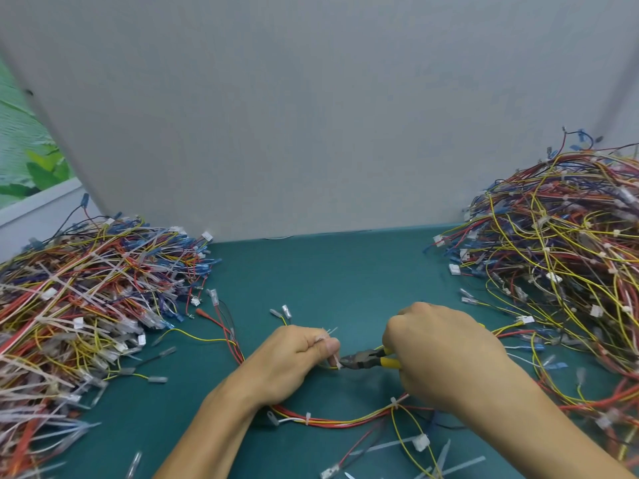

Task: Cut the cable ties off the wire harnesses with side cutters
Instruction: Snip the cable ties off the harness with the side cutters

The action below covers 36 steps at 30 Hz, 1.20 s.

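Yellow-handled side cutters (366,361), handles mostly hidden inside the gripping right hand (446,350), meet a white cable tie (336,361) pinched in the left hand (294,357). The harness (345,421) loops below the cutters, partly hidden under both wrists.

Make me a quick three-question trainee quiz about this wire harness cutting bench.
1. True or false: the right hand holds the yellow-handled side cutters.
2. Which hand holds the wire harness next to the cutter tip? A: the left hand. B: the right hand.
3. Fill in: the colour of the bench mat is ____.
Key: 1 true; 2 A; 3 teal.
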Tool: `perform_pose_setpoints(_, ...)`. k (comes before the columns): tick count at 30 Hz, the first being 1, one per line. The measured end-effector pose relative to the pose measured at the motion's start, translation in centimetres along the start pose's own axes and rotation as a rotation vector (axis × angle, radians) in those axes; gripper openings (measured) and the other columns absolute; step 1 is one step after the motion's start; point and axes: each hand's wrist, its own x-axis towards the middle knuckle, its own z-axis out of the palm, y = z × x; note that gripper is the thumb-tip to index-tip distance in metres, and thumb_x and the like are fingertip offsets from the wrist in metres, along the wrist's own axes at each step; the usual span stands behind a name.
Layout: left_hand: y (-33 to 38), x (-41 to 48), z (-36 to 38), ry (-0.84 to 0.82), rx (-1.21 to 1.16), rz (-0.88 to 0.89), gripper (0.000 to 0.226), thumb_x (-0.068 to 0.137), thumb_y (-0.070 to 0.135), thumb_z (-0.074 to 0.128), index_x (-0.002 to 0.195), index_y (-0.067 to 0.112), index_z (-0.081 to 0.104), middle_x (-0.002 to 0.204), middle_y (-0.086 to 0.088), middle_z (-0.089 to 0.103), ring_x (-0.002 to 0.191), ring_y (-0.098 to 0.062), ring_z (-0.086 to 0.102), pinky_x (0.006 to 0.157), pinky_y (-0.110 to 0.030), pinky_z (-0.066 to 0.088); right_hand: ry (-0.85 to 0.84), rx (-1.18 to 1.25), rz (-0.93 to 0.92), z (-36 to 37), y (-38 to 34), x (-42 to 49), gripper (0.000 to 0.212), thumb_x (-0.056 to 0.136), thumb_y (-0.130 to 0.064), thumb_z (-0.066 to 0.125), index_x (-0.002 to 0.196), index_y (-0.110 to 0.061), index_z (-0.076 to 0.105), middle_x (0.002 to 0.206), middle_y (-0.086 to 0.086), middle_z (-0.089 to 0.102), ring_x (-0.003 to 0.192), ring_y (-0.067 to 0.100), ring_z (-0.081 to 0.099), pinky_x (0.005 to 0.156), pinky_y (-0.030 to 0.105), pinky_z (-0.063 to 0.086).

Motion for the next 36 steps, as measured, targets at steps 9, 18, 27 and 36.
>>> perform_pose_setpoints(9, -0.48, 0.14, 0.24, 0.017, 0.003, -0.013, 0.041, 0.092, 0.049, 0.043, 0.081, 0.02, 0.069, 0.086, -0.019, 0.065, 0.074, -0.012, 0.052, 0.079, -0.038, 0.044, -0.004, 0.003, -0.013, 0.01, -0.21, 0.05, 0.022, 0.081, -0.012, 0.052, 0.07, -0.017, 0.034, 0.083, 0.005, 0.041, 0.074, 0.029, 0.042, 0.056, 0.029, 0.03)
perform_pose_setpoints(18, -0.74, 0.21, 0.33, 0.019, 0.036, -0.02, 0.05, 0.093, 0.051, 0.042, 0.084, 0.007, 0.065, 0.069, 0.001, 0.044, 0.065, -0.009, 0.039, 0.066, -0.034, 0.039, -0.04, -0.006, 0.006, 0.17, -0.19, 0.24, 0.016, 0.082, -0.018, 0.053, 0.075, -0.02, 0.038, 0.07, 0.001, 0.029, 0.072, 0.03, 0.04, 0.057, 0.028, 0.028)
perform_pose_setpoints(27, -0.49, 0.13, 0.29, 0.023, 0.018, -0.022, 0.034, 0.099, 0.036, 0.048, 0.071, 0.037, 0.068, 0.058, 0.016, 0.056, 0.058, 0.003, 0.047, 0.059, -0.015, 0.035, -0.057, -0.017, -0.03, 0.07, -0.69, 0.27, 0.017, 0.085, -0.012, 0.048, 0.077, -0.019, 0.036, 0.071, 0.003, 0.026, 0.08, 0.033, 0.052, 0.064, 0.033, 0.032)
perform_pose_setpoints(36, -0.09, 0.03, 0.23, 0.032, 0.01, -0.022, 0.034, 0.099, 0.033, 0.048, 0.071, 0.036, 0.067, 0.063, 0.022, 0.06, 0.061, 0.006, 0.05, 0.062, -0.012, 0.035, -0.009, -0.088, -0.054, 0.72, -0.62, 0.34, 0.025, 0.081, -0.006, 0.049, 0.069, -0.018, 0.03, 0.072, 0.005, 0.034, 0.09, 0.033, 0.06, 0.054, 0.03, 0.024)
